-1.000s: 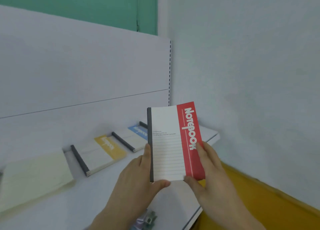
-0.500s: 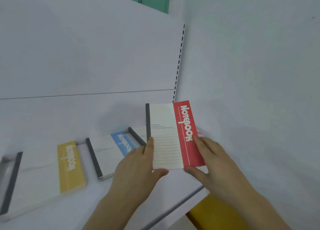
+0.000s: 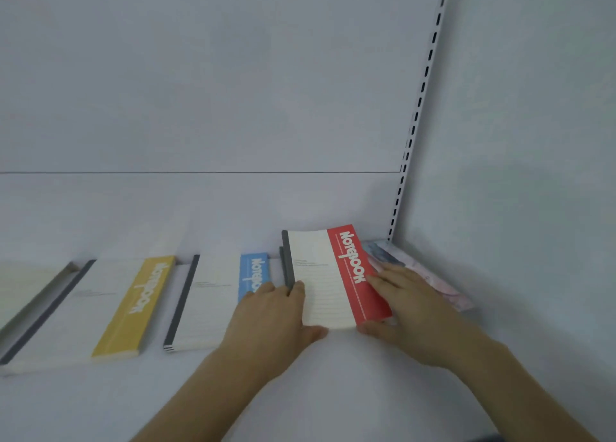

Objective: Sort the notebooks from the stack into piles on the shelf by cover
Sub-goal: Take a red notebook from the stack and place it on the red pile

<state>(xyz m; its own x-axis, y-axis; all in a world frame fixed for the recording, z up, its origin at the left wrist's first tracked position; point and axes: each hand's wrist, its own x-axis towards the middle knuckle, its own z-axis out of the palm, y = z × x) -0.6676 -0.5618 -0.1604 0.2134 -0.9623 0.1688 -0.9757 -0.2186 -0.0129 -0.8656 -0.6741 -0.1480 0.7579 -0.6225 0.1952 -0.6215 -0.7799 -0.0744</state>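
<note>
I hold a white notebook with a red band [image 3: 330, 275] low over the white shelf [image 3: 333, 391], near its right end. My left hand [image 3: 270, 318] pinches its lower left edge with thumb on the cover. My right hand [image 3: 410, 308] grips its lower right corner. A dark spine of another notebook [image 3: 284, 265] peeks out beneath its left side. To the left lie a blue-banded notebook [image 3: 213, 301] and a yellow-banded notebook [image 3: 100, 308], both flat on the shelf.
A pale marbled pink-and-blue notebook [image 3: 430, 275] lies in the right corner against the side wall. A cream-covered notebook [image 3: 20, 288] sits at the far left edge. A slotted upright [image 3: 416, 118] runs up the back corner.
Both hands have carried the red-banded notebook forward and down toward the shelf's right end. My view has dropped and swung right, bringing the marbled notebook into sight.
</note>
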